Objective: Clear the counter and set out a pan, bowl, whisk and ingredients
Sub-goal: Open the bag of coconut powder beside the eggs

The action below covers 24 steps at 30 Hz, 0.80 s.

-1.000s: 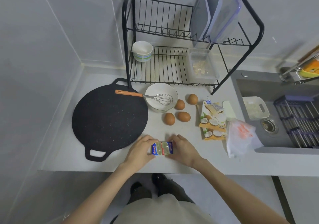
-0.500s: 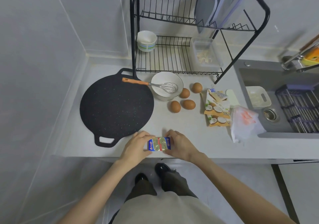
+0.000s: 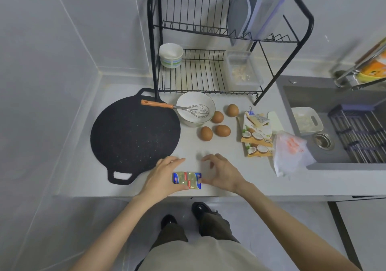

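Fingers (image 3: 175,161) of the left hand (image 3: 165,176) lie nearly straight over the far side of a blue-and-gold foil packet (image 3: 187,180) while its thumb curls along the near edge, gripping the packet's left end. Right hand (image 3: 223,174) sits loosely curved with its fingers (image 3: 208,158) lifted off; only the thumb tip meets the packet's right end. The packet's print is too small to read. It sits over the tabletop (image 3: 192,149), just right of the near handle of the black pan (image 3: 133,133).

Right of the pan lie four brown eggs (image 3: 206,133). Further right are two coconut-printed pouches (image 3: 257,133), one shut with a blue clip (image 3: 250,110), their lettering illegible, and a clear bag (image 3: 292,151) with orange print. A white bowl (image 3: 194,101) touches the pan's far right edge. It holds the wire head of a whisk (image 3: 188,109), whose orange handle lies over the pan's rim.

Behind the pan a black rack (image 3: 198,70) carries a striped cup (image 3: 171,55) and a clear tub (image 3: 244,70) of pale pieces
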Each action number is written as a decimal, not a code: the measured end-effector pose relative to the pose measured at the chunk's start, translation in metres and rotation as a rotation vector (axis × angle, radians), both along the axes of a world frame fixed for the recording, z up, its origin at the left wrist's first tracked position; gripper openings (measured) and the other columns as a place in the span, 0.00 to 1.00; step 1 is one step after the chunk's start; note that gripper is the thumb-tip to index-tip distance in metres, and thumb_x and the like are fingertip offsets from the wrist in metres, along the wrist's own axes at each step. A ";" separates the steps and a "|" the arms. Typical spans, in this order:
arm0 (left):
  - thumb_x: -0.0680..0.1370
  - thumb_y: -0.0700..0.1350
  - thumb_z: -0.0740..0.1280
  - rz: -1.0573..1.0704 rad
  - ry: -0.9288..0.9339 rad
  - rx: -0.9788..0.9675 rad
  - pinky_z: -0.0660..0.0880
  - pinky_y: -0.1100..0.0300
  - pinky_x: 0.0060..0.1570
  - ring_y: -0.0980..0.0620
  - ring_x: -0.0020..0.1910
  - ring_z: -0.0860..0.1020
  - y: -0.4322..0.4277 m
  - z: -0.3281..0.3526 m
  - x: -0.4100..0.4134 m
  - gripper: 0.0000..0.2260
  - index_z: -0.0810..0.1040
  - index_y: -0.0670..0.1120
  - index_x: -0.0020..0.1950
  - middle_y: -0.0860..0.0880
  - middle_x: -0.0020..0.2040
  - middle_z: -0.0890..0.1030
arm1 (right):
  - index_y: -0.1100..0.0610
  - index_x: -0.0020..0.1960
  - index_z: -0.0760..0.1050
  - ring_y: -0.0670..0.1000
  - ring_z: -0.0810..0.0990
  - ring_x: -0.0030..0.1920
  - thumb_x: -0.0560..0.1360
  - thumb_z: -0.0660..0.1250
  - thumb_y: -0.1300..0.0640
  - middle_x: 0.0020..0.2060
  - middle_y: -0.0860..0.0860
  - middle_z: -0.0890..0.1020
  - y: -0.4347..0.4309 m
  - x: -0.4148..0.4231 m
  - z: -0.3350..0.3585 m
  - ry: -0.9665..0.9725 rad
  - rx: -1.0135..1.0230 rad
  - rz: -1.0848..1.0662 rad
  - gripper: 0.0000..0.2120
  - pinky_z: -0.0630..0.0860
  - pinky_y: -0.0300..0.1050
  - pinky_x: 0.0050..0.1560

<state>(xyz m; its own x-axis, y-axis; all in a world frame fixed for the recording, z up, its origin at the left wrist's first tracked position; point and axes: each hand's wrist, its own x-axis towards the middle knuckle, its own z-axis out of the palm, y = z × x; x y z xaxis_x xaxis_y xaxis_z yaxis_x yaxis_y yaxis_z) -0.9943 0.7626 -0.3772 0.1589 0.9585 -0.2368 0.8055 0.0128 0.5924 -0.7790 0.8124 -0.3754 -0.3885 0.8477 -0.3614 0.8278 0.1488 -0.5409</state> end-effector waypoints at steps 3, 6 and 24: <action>0.70 0.55 0.73 0.046 -0.070 0.022 0.67 0.58 0.65 0.54 0.66 0.65 0.016 0.006 0.012 0.34 0.65 0.53 0.73 0.56 0.68 0.67 | 0.53 0.63 0.72 0.46 0.70 0.47 0.71 0.72 0.52 0.51 0.49 0.73 0.019 0.016 0.008 0.080 0.114 -0.075 0.22 0.74 0.46 0.53; 0.73 0.53 0.70 0.121 -0.126 0.027 0.63 0.60 0.66 0.53 0.69 0.64 0.039 0.008 0.033 0.31 0.65 0.52 0.74 0.54 0.70 0.66 | 0.57 0.62 0.73 0.49 0.71 0.51 0.72 0.71 0.58 0.55 0.52 0.74 0.041 0.032 0.010 0.149 0.222 -0.113 0.19 0.71 0.42 0.55; 0.69 0.44 0.74 0.538 -0.238 0.028 0.75 0.51 0.55 0.48 0.53 0.77 0.117 -0.008 0.117 0.19 0.76 0.48 0.59 0.55 0.50 0.75 | 0.52 0.67 0.69 0.55 0.71 0.62 0.73 0.68 0.54 0.62 0.53 0.73 0.139 0.060 -0.007 0.038 0.139 0.100 0.23 0.68 0.43 0.54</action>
<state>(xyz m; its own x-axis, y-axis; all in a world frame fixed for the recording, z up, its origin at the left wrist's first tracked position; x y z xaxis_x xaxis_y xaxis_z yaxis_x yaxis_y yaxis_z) -0.8774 0.8801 -0.3857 -0.3055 0.9245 -0.2280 0.5352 0.3648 0.7619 -0.7189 0.9519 -0.3823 -0.4841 0.8450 -0.2272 0.7847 0.3045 -0.5399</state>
